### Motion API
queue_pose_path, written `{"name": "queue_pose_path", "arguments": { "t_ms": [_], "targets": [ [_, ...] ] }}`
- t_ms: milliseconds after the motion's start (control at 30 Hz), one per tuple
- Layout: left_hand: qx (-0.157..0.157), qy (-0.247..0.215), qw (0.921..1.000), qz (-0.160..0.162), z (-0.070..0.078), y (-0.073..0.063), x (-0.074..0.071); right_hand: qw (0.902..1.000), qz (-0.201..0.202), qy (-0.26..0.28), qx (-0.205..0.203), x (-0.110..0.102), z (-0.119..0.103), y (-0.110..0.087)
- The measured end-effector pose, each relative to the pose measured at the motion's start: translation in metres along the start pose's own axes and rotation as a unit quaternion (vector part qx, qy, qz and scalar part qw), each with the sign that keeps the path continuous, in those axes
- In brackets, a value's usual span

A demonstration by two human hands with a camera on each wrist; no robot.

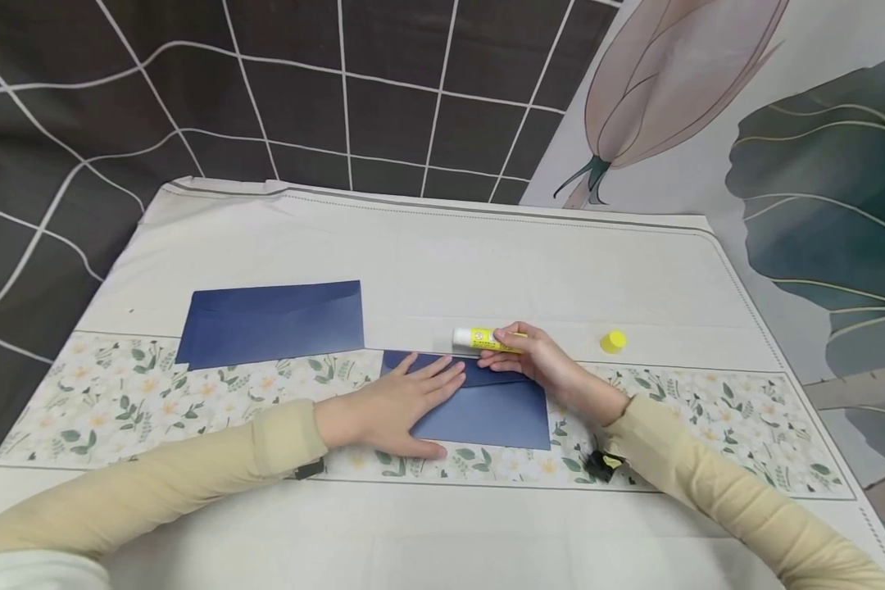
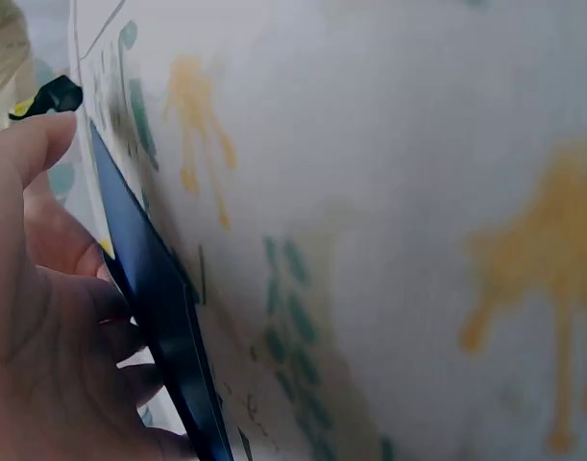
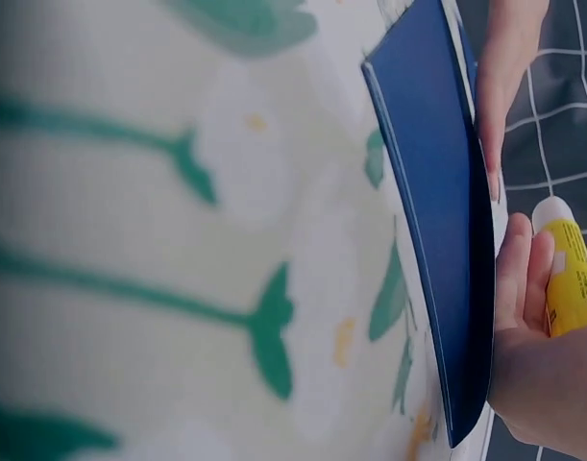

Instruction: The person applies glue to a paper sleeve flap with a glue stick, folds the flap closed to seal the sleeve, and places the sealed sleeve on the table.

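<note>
A blue envelope (image 1: 487,418) lies on the floral band of the tablecloth, its darker flap along the far edge. My left hand (image 1: 394,406) rests flat on its left part with the fingers spread. In my right hand (image 1: 534,356) I hold a yellow and white glue stick (image 1: 479,338) lying nearly level over the envelope's far edge, its white end pointing left. The right wrist view also has the glue stick (image 3: 570,269) between the fingers, with the envelope (image 3: 432,192) beside the hand. In the left wrist view the envelope (image 2: 163,298) runs under the fingertips.
More blue envelopes (image 1: 273,324) lie in a loose stack at the left. A yellow cap (image 1: 613,341) sits on the cloth to the right of my right hand. The tablecloth (image 1: 442,262) ends at a dark gridded curtain (image 1: 383,106) behind.
</note>
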State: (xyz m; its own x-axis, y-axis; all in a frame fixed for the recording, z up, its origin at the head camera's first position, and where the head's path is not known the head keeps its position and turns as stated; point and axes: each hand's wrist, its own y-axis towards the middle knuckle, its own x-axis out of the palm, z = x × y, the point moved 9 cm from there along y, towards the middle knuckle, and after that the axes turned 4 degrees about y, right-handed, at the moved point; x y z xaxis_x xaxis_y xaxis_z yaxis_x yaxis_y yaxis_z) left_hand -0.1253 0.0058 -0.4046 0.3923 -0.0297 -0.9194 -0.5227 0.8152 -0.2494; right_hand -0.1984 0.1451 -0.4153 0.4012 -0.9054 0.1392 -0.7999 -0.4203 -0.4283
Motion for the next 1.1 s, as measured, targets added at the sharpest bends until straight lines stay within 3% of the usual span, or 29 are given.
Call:
{"name": "queue_pose_path", "arguments": {
  "t_ms": [633,1100],
  "targets": [
    [-0.004,0.003,1.0000,-0.002,0.004,0.000,-0.002,0.9997,0.011,-0.020,-0.013,0.004,0.003,-0.003],
    [-0.004,0.034,0.9993,0.015,0.007,0.000,-0.004,0.9995,0.025,-0.016,-0.007,0.007,0.009,-0.003]
  ]
}}
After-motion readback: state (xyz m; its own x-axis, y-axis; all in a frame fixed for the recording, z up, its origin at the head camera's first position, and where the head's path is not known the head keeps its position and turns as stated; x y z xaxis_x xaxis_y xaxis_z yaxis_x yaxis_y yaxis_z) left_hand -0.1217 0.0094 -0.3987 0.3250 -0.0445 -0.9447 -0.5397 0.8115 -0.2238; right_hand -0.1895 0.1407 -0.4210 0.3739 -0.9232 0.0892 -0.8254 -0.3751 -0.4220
